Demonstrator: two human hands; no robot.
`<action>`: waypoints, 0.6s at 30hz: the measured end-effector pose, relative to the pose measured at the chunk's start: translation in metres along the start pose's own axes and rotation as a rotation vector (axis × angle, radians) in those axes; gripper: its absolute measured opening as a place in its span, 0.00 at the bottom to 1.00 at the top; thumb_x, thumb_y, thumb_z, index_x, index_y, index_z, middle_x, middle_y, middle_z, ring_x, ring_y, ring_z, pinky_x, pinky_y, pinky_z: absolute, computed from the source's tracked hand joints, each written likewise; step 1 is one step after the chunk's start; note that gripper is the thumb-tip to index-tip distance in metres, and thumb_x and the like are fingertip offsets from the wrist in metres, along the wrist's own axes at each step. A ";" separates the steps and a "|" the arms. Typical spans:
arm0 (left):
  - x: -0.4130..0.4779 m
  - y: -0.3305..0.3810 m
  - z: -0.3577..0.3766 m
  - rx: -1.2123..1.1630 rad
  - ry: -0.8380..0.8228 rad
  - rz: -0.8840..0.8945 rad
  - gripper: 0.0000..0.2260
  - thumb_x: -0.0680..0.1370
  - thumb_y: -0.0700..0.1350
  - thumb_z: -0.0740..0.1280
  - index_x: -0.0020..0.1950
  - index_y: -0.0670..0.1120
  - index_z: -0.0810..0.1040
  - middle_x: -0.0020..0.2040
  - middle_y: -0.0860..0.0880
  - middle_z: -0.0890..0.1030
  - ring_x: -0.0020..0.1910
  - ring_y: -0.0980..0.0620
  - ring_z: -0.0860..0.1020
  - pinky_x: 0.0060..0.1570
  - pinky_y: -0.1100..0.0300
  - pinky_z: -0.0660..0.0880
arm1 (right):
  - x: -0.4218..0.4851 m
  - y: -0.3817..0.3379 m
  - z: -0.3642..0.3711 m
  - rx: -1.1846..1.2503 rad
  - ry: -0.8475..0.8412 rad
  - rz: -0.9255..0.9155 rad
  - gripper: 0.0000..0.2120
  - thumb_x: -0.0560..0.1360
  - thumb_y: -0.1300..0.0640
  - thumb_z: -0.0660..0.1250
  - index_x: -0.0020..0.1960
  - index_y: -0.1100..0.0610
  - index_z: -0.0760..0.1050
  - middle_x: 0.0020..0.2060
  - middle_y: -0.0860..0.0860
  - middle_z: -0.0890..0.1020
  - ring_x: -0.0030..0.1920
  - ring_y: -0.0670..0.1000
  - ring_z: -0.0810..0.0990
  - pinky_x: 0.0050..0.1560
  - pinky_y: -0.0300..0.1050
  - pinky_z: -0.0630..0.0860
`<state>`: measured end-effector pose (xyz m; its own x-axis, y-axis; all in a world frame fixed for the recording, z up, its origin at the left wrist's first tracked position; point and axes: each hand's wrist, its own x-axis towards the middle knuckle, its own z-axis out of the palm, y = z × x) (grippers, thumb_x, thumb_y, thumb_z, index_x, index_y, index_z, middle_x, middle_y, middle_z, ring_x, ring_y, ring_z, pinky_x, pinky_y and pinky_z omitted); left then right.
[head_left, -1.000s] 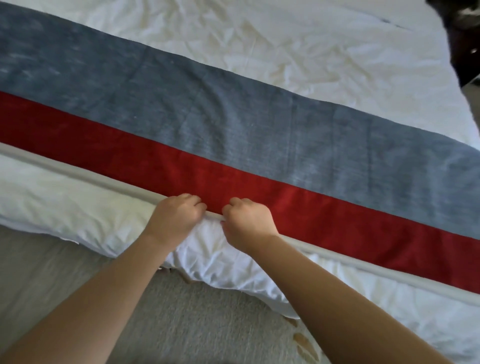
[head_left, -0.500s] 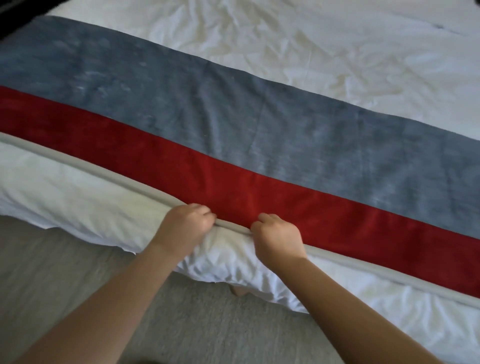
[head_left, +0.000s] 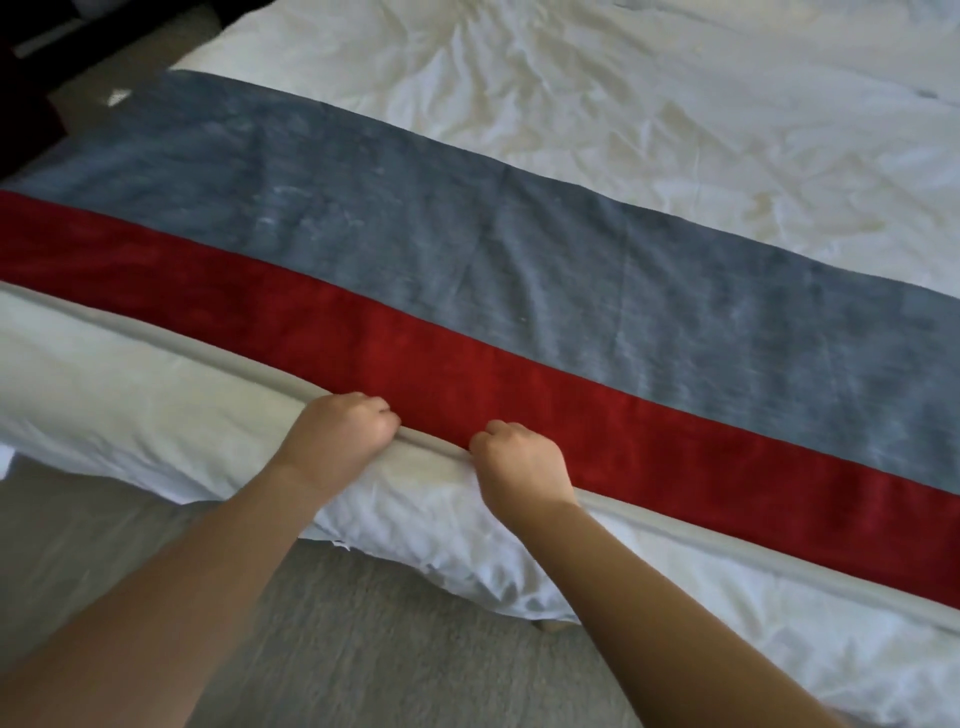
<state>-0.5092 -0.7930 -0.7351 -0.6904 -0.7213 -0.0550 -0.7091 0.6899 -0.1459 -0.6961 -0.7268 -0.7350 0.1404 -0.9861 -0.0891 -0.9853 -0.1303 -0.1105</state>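
A long bed runner (head_left: 519, 291) with a blue-grey band, a red band and a pale grey hem lies diagonally across a bed with a white duvet (head_left: 649, 104). My left hand (head_left: 340, 434) grips the pale hem at the near edge, fingers curled round it. My right hand (head_left: 519, 462) grips the same hem a short way to the right, fingers curled too. Both forearms reach in from the bottom of the head view. The fingertips are tucked under the cloth and hidden.
The duvet's edge (head_left: 415, 535) hangs over the near side of the bed above grey carpet (head_left: 337, 649). Dark furniture (head_left: 26, 78) stands at the far left corner. The runner extends past the frame on the right.
Both hands have slid apart along the hem, widening the gap between them. The view has shifted toward the left end of the runner.
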 end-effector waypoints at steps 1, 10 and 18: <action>-0.004 -0.001 0.001 0.002 -0.006 0.011 0.11 0.57 0.33 0.77 0.34 0.46 0.83 0.30 0.50 0.80 0.28 0.49 0.79 0.24 0.60 0.76 | -0.004 -0.005 -0.001 -0.024 -0.022 -0.004 0.11 0.54 0.68 0.74 0.31 0.57 0.75 0.29 0.50 0.77 0.29 0.52 0.76 0.23 0.37 0.60; -0.007 -0.025 0.014 -0.027 0.078 0.015 0.10 0.57 0.33 0.77 0.32 0.45 0.81 0.28 0.49 0.78 0.28 0.49 0.77 0.22 0.59 0.74 | 0.025 -0.020 0.003 0.047 -0.014 -0.088 0.10 0.75 0.50 0.62 0.50 0.55 0.76 0.46 0.50 0.77 0.46 0.53 0.77 0.34 0.43 0.67; -0.012 -0.096 0.013 0.033 0.053 -0.103 0.08 0.58 0.30 0.74 0.29 0.41 0.80 0.27 0.46 0.77 0.25 0.46 0.77 0.20 0.59 0.73 | 0.086 -0.087 -0.001 0.058 -0.039 -0.097 0.08 0.62 0.60 0.75 0.40 0.56 0.79 0.38 0.51 0.79 0.38 0.52 0.80 0.30 0.41 0.67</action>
<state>-0.4310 -0.8518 -0.7330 -0.6210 -0.7837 0.0138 -0.7725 0.6089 -0.1806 -0.5980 -0.8008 -0.7319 0.2392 -0.9643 -0.1134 -0.9599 -0.2173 -0.1773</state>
